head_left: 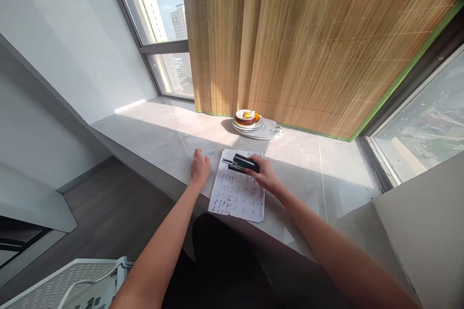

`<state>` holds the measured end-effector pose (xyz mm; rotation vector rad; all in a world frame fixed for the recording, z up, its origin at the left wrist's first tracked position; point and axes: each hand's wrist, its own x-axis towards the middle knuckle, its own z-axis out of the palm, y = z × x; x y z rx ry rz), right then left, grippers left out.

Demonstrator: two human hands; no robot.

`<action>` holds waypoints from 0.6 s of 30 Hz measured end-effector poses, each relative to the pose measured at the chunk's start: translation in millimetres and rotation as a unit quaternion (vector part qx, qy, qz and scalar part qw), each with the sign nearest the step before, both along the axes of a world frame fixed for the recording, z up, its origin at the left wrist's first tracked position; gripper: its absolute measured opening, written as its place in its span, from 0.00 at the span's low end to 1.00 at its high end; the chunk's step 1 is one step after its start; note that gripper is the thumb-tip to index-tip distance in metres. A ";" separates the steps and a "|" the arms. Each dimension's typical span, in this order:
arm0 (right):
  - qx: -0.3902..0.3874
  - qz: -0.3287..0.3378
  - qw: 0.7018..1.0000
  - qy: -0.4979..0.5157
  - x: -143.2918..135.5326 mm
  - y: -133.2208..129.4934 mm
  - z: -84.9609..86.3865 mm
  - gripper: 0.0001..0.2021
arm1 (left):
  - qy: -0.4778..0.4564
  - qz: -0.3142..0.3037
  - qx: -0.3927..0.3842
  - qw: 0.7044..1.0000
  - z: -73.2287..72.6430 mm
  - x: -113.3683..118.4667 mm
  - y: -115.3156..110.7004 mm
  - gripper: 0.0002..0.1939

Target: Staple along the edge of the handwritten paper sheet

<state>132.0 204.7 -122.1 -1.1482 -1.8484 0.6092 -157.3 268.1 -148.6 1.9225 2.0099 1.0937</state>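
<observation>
A black stapler (246,162) lies over the upper part of a sheet of paper (237,195) covered in handwriting. My right hand (264,172) grips the stapler's right end from the right side; its jaws point left and stand apart. Left of the paper, my left hand (200,168) rests on the pale sill, its fingers curled, with no object visible in it. The paper's lower edge reaches the front edge of the sill.
Stacked plates (249,125) stand on an oval white plate (272,129) at the back of the sill (159,130). Behind them hangs a bamboo blind (290,48). A white perforated rack (68,280) is at the lower left.
</observation>
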 end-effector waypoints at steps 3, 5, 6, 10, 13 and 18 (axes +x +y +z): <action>-0.011 0.054 0.998 -0.022 -10.8 -5.2 -4.3 0.07 | -0.057 -0.014 0.041 0.997 -9.7 -6.9 -10.8 0.13; -0.006 0.075 0.996 -0.050 -15.0 -6.9 -8.4 0.06 | -0.065 -0.035 0.045 0.996 -11.7 -8.8 -13.7 0.15; -0.002 0.080 0.995 -0.061 -16.1 -7.3 -10.0 0.06 | -0.070 -0.045 0.048 0.995 -11.8 -9.0 -13.9 0.16; 0.004 0.081 0.994 -0.070 -17.0 -7.9 -12.5 0.07 | -0.093 -0.070 0.059 0.992 -11.4 -9.3 -11.3 0.16; 0.002 0.082 0.994 -0.068 -16.9 -8.0 -12.4 0.07 | -0.109 -0.080 0.059 0.989 -13.0 -11.5 -9.3 0.16; 0.002 0.084 0.994 -0.065 -16.7 -7.0 -14.3 0.08 | -0.149 -0.095 0.045 0.983 -14.4 -15.1 -6.5 0.13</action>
